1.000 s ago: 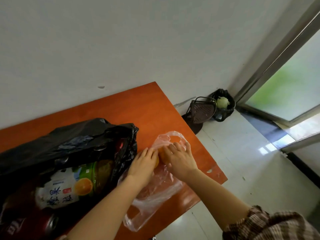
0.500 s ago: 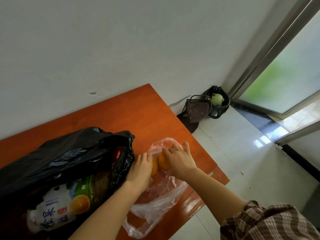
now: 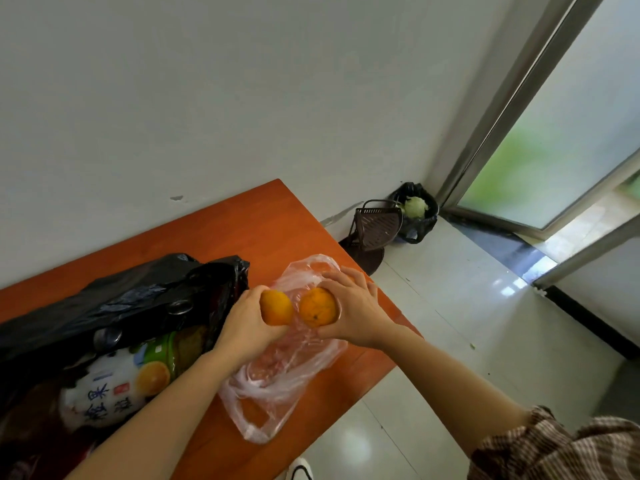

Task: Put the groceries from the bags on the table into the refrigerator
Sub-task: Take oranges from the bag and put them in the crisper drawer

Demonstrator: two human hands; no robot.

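My left hand [image 3: 246, 323] grips one orange [image 3: 276, 307] and my right hand [image 3: 356, 308] grips a second orange [image 3: 318, 307]. Both oranges are held side by side just above a crumpled clear plastic bag [image 3: 277, 372] lying on the orange table [image 3: 242, 230]. To the left lies a black plastic bag [image 3: 121, 303], open toward me, with an orange-juice bottle [image 3: 114, 382] showing inside it. The refrigerator is not in view.
The table stands against a white wall [image 3: 242, 81], its right edge near my right forearm. On the tiled floor [image 3: 485, 323] in the corner stand a brown dustpan [image 3: 375, 225] and a black-lined bin [image 3: 417, 211]. A glass door [image 3: 554, 133] is at right.
Both hands were inside the clear bag around the oranges; now each hand has lifted one orange out above the bag. The camera has tilted slightly.
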